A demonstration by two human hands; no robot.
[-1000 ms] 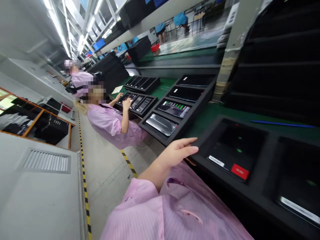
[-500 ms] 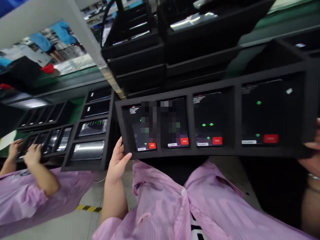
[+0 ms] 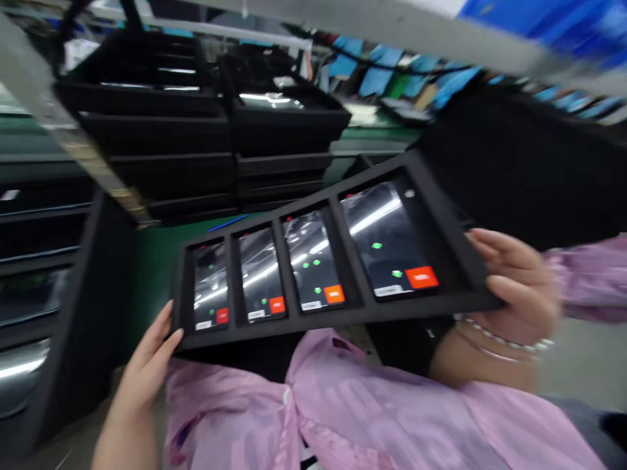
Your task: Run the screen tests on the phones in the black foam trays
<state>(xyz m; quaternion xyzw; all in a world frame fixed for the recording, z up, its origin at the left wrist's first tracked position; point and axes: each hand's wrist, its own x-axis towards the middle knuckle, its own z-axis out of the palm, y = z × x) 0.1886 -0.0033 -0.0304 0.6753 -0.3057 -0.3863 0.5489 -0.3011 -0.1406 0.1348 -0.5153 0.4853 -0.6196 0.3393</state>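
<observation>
A long black tray (image 3: 360,314) spans the space in front of my body, tilted with its right end higher. In its compartments lie several dark display panels (image 3: 318,251), lit with green marks, a red or orange box and a white label strip. My left hand (image 3: 147,369) grips the tray's lower left corner, thumb on the front. At the right end, my right hand (image 3: 522,294), with bracelets at the wrist, is closed around the edge. Both hands' fingers are partly hidden behind the tray.
Stacks of black trays (image 3: 169,137) stand behind, beside a grey post (image 3: 73,134). More panels fill a tray (image 3: 36,333) at left. A green bench top (image 3: 151,261) shows beneath. At right are a large black shape (image 3: 529,163) and a pink sleeve (image 3: 588,281).
The view has swung to the right, and the co-worker at left is out of sight. The held tray now sits further left in view, more steeply tilted. My right hand is fully visible.
</observation>
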